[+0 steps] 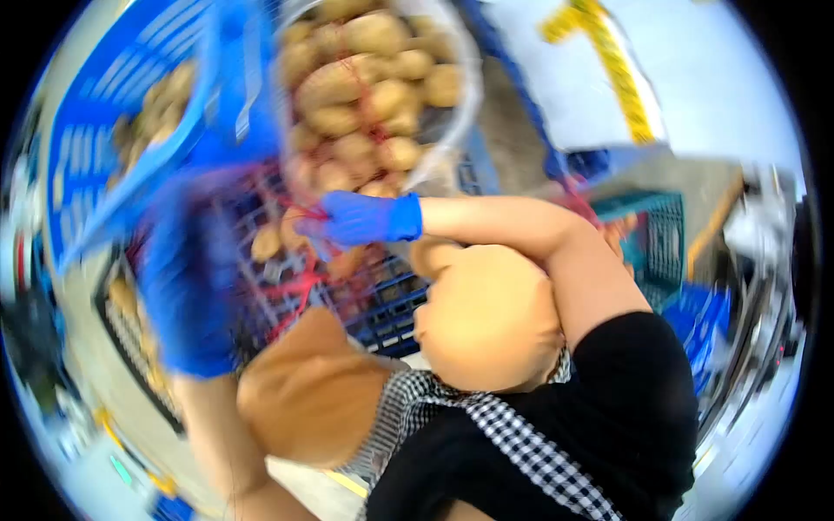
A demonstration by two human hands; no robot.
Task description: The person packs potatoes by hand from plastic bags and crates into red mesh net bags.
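My right hand [372, 219], in a blue glove, closes on the red mesh bag [300, 286] above the dark blue crate [395, 317]. Some potatoes [268, 243] lie beside the fingers, and more red netting spreads below. My left hand [189, 278], also gloved in blue, is raised to the left of the crate, near the blue basket [109, 208]. Motion smears its fingers, so its grip does not show. Beyond my right hand, many potatoes [373, 95] fill a white-rimmed tub [469, 69], with red netting strands across them.
Potatoes [165, 104] also lie in the blue basket. A dark crate [156, 391] of potatoes stands at the lower left. To the right are a green crate [669, 230] and a white surface [599, 104] marked with yellow tape [621, 78]. My knees are close below the hands.
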